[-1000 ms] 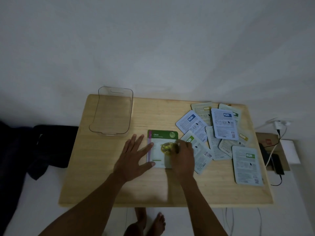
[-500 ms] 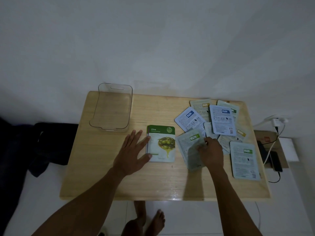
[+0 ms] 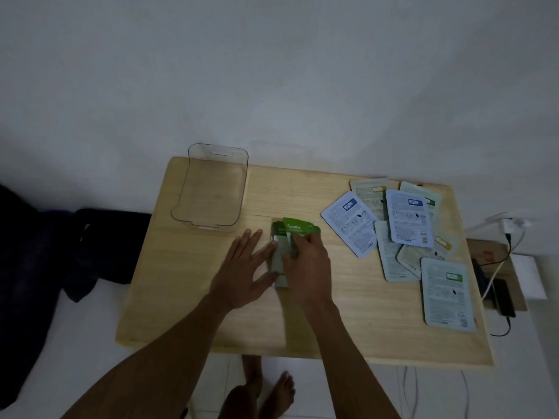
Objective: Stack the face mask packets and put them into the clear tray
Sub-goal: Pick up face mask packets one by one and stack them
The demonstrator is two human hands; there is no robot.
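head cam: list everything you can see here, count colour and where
wooden table: 1, light wood, centre of view against the wall
clear tray: 1, transparent, far left of the table, nothing in it
green packets: 2, green tops, overlapping mid-table under the hands
face-down packets: about 8, pale blue-grey, loose overlapping pile on the right
charger and cables: white plug, dark leads, right of the table
cardboard box: 1, brown, floor at right
dark fabric: black, floor at left
feet: 2, bare, under the near edge
left hand: flat, fingers spread, beside the green packets
right hand: gripping the upper green packet
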